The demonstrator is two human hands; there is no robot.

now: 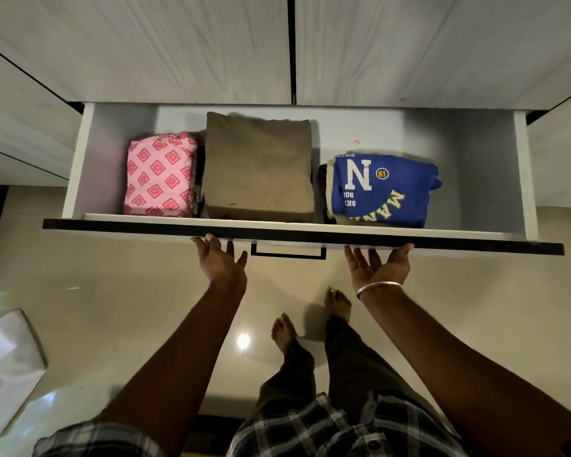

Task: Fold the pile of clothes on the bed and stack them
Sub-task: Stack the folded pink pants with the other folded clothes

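Folding looks done: pink diamond-print bundle (160,174), olive-brown folded square (259,168) & blue lettered tee (381,189) sit in white pull-out drawer (521,173). Left hand (220,258) & right hand (378,265) spread flat vs front edge; prob just shutting left.

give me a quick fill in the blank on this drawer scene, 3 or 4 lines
1. The open drawer holds ____ stacks of folded clothes.
2. The stack between the pink patterned stack and the blue printed shirt is topped by a plain ____ piece.
3. Both the left hand and the right hand rest open against the drawer's ____ panel.
4. The black handle sits ____ the two hands.

Missing words: three; brown; front; between
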